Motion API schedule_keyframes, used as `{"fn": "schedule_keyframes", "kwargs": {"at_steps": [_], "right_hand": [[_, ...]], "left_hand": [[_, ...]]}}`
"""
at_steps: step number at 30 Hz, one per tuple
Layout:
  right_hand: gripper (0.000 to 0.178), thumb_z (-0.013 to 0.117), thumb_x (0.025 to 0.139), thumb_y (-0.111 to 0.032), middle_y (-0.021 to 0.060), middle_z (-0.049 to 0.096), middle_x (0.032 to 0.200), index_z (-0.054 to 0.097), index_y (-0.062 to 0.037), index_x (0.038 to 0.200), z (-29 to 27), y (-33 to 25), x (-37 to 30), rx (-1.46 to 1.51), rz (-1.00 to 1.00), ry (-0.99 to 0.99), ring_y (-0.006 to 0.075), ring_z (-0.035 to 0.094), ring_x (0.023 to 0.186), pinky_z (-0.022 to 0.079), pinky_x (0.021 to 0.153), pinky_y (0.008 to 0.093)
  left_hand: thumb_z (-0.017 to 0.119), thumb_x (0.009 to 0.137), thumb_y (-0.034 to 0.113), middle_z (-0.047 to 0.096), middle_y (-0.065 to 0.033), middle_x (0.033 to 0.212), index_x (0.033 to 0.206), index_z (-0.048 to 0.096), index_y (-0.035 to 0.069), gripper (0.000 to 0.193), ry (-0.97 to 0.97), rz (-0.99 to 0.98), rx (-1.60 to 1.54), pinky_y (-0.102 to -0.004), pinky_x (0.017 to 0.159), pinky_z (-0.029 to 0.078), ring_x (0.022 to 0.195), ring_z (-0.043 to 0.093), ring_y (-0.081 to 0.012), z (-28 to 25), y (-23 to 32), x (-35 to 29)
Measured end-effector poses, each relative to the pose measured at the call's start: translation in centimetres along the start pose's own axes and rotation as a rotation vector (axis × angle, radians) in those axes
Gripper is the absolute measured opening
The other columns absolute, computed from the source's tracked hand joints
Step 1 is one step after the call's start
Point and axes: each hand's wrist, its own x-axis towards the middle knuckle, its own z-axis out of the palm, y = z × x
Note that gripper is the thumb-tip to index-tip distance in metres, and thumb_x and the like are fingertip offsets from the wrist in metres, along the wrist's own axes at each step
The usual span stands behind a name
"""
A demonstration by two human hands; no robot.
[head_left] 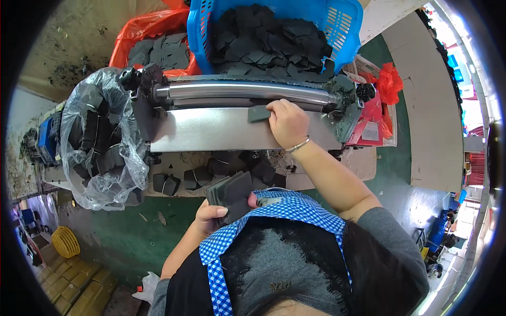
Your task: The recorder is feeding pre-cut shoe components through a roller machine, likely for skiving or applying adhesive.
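Note:
My left hand (210,215) is closed around a stack of thin dark grey sheets (232,190), held close to my apron. At the roller machine, my right hand (290,124) pinches a single dark grey sheet (258,114) by its right end. That sheet lies on the shiny metal feed plate (211,129), just in front of the steel roller (237,90). Part of the sheet is hidden under my fingers.
Behind the roller stands a blue basket (197,37) heaped with dark pieces, with a red bag (124,39) beside it. A clear plastic bag (113,181) of bundled pieces sits left. Below the plate lie several tied bundles (196,178). A red box (367,124) is right.

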Motion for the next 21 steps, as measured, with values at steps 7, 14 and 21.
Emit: {"fn": "schedule_keyframes", "kwargs": {"at_steps": [7,14,21], "right_hand": [[0.015,0.066,0.075,-0.014,0.0049,0.06,0.076,0.064,-0.0092,0.09,-3.6,-1.9,-3.4,0.076,0.031,-0.151,0.0241,0.058,0.061,0.047,0.053,0.0303],[0.021,0.071,0.079,-0.019,-0.001,0.06,0.072,0.064,-0.003,0.091,-5.4,-4.4,-7.3,0.893,0.59,-0.606,0.0043,0.053,0.062,0.045,0.057,0.0205],[0.03,0.061,0.088,-0.028,0.0046,0.064,0.085,0.06,0.0001,0.099,-1.3,-8.6,-5.5,1.126,0.693,-0.903,0.0105,0.061,0.073,0.05,0.067,0.0244]], "left_hand": [[0.063,0.074,0.016,0.056,-0.0162,0.103,0.119,0.044,-0.004,0.053,0.192,0.148,-0.117,-0.0428,0.085,0.05,0.096,0.06,-0.0293,-1.2,0.7,0.0],[0.068,0.075,0.0,0.059,-0.0081,0.101,0.113,0.05,-0.001,0.041,0.513,0.412,0.376,-0.03,0.083,0.047,0.09,0.058,-0.0162,-1.5,0.4,1.6],[0.061,0.082,0.0,0.061,-0.0053,0.095,0.102,0.058,-0.001,0.021,0.736,0.801,0.418,-0.0267,0.074,0.048,0.083,0.059,-0.0137,-1.9,1.7,0.1]]}}
